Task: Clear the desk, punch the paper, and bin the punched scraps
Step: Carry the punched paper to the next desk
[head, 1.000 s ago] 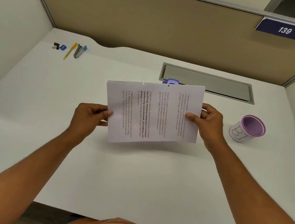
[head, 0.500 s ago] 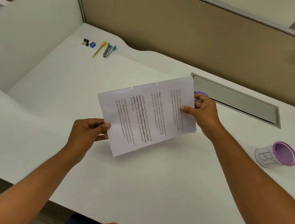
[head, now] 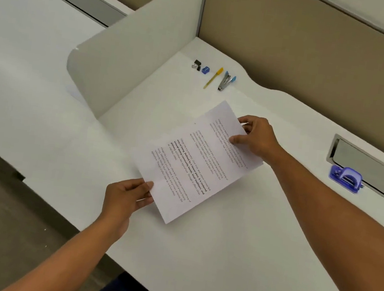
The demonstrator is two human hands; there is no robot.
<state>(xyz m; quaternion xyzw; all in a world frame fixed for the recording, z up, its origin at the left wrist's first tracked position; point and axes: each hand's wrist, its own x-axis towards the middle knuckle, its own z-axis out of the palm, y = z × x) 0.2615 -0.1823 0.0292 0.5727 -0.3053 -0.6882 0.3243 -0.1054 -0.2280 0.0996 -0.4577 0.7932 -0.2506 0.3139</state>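
A printed sheet of paper (head: 196, 163) hangs tilted just above the white desk (head: 233, 249), held by both hands. My left hand (head: 127, 198) pinches its near left corner. My right hand (head: 256, 136) grips its far right edge, thumb on top. A purple hole punch (head: 346, 179) sits on the desk at the right, beside a metal cable tray (head: 375, 171). The bin is out of view.
At the desk's far corner lie a black binder clip (head: 197, 64), a blue sharpener (head: 205, 70), a yellow pen (head: 212, 78) and a blue stapler (head: 226, 81). A grey divider panel (head: 128, 62) stands at the left, with a neighbouring desk beyond. The floor shows at lower left.
My view has swung left, so the purple cup has left the frame and the hole punch shows. Both hands have carried the sheet leftward and tilted it more.
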